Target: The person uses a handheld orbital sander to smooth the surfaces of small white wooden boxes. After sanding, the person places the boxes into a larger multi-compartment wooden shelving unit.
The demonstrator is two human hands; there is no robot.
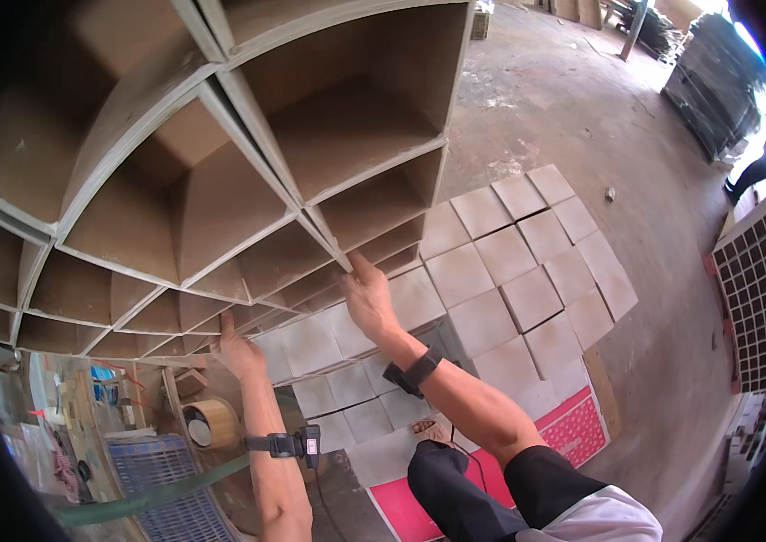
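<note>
A tall stack of open-fronted wooden compartment units (236, 203), brown inside with pale edges, fills the upper left. My left hand (240, 352) is raised to its lower rows, with fingers hooked over a compartment edge. Further right and higher, my right hand (369, 296) grips the pale edge near the stack's right-hand corner, its fingertips partly hidden behind the wood. Black straps with small devices circle both wrists. Below and right of my hands, pale square blocks or boxes (487, 330) stand in tight rows on the floor.
Beside my left arm are a blue plastic crate (153, 470), a roll of brown tape (211, 423) and a green strap (153, 497). A pink printed sheet (572, 429) lies near my feet. At right stands a dark gridded rack (759, 289); black-wrapped goods (715, 86) and a person (762, 163) are beyond.
</note>
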